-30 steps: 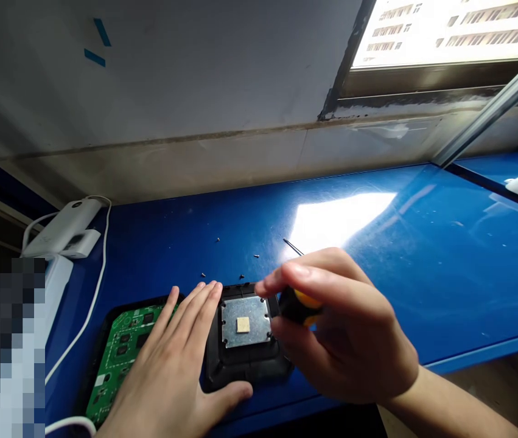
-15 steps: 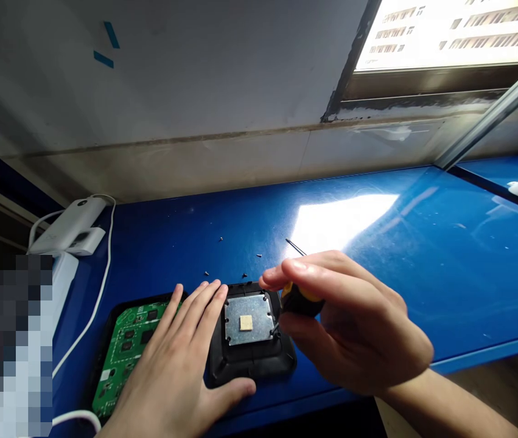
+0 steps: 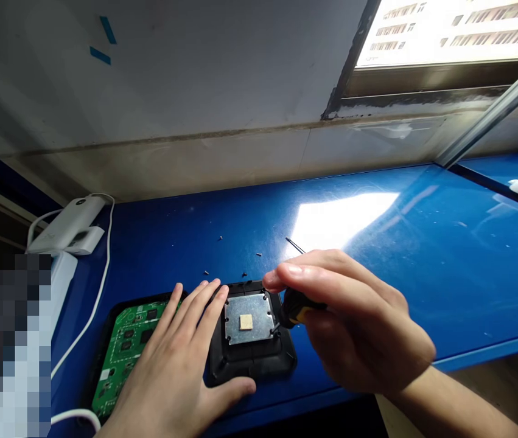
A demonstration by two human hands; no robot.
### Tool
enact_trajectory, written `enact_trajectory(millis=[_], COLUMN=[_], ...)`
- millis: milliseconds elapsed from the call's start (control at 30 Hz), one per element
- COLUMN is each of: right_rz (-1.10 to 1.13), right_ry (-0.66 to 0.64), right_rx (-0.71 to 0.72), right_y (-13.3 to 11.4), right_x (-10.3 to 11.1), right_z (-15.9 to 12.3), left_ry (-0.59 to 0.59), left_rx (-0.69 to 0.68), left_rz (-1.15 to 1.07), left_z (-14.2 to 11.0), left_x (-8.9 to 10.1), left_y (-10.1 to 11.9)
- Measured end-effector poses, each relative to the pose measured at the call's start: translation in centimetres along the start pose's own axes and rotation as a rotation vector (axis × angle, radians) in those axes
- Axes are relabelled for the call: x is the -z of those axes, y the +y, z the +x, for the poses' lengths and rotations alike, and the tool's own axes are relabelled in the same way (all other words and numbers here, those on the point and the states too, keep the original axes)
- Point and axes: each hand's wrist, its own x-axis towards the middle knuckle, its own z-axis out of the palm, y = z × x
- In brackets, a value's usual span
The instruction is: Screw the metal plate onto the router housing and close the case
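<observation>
My right hand [image 3: 354, 322] grips a black-and-yellow screwdriver [image 3: 299, 307], its tip at the lower right corner of a silver metal plate [image 3: 235, 304]. A small beige square pad [image 3: 246, 322] sits on that plate. The plate lies inside a black plastic cover [image 3: 254, 365], with dark screws at its corners. Spread flat, my left hand [image 3: 171, 353] rests on the left edge of the cover, thumb along its front. Partly under this hand is a green circuit board [image 3: 124, 340] in a black housing.
Several small screws, one of them a screw [image 3: 259, 254], lie behind the cover. A thin dark rod [image 3: 294, 245] pokes out beyond my right hand. White power strips and a cable [image 3: 103, 267] run along the left side of the blue table [image 3: 185, 228].
The screwdriver handle has turned in my right hand, and the thumb and fingers have shifted around it. My left hand stays in place on the cover.
</observation>
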Motion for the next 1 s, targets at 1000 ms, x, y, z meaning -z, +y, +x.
enact_trajectory(millis=[1000], right_rz=[-0.137], right_ry=[0.111], right_rx=[0.022], right_y=[1.4], right_x=[-0.4], right_z=[-1.5], left_ry=[-0.040], left_rx=[0.036], left_rz=[-0.053], left_z=[0.0], left_x=[0.1], left_y=[0.1])
